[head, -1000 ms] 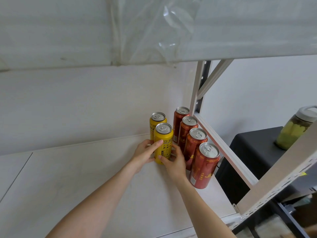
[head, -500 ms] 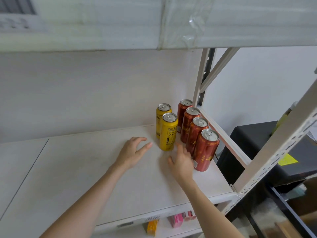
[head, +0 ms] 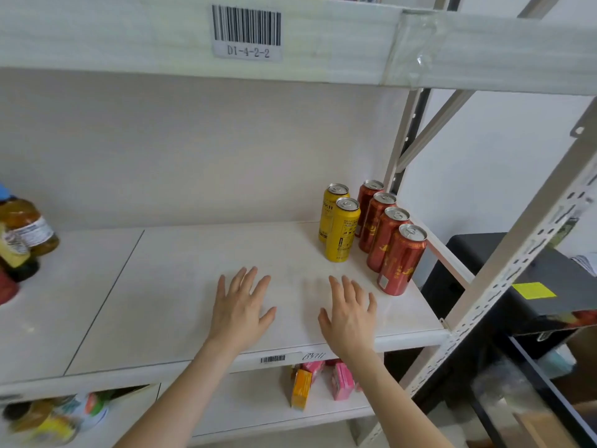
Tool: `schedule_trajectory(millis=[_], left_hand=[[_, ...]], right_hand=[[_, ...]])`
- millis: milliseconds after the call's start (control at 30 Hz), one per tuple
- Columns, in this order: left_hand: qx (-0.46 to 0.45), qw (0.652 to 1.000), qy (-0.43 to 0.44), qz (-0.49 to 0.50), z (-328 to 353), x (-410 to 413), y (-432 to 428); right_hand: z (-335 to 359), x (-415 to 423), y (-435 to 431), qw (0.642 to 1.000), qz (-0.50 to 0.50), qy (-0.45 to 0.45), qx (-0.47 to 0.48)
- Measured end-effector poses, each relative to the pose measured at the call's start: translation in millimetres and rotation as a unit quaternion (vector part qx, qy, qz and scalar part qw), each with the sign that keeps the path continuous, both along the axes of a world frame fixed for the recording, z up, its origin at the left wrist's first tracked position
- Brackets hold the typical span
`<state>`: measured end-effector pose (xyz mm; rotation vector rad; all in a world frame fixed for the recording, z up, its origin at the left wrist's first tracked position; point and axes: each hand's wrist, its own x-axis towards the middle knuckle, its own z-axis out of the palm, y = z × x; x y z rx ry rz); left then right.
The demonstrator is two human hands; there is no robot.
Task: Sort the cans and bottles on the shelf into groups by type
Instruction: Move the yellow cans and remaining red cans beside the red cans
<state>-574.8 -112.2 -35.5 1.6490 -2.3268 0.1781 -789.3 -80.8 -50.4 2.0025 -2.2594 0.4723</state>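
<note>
Two yellow cans (head: 341, 232) stand one behind the other at the right of the white shelf (head: 181, 286). Beside them, along the shelf's right edge, runs a row of several red cans (head: 400, 260). My left hand (head: 240, 307) and my right hand (head: 350, 313) hover flat over the shelf's front, fingers spread, holding nothing and apart from the cans. At the far left stand bottles (head: 22, 234) with amber liquid and labels, partly cut off by the frame.
A shelf beam with a barcode label (head: 247, 32) hangs overhead. The metal upright (head: 529, 227) and a brace frame the right side. Below, a lower shelf holds small pink and orange packs (head: 323, 379) and jars (head: 48, 418). A black box (head: 533, 279) sits to the right.
Both hands let go of the front yellow can and drew back toward the shelf's front, opening flat. The view pulled back and left, bringing the bottles at the left into sight.
</note>
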Motion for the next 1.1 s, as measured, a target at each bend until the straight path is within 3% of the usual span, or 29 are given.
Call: schedule_trajectory(millis=[367,700,1100], left_hand=[[-0.025,0.999,-0.007,0.034,-3.1,63.2,73.3],[-0.009,0.996,-0.028,0.084,7.7,166.8,155.1],[0.001,0.995,-0.052,0.084,12.1,288.3,159.2]], right_hand=[[0.1,58.4,60.8,0.999,0.033,0.020,0.011],[12.8,160.4,125.8,0.996,0.089,0.020,0.010],[17.8,295.6,131.8,0.996,0.087,0.018,0.004]])
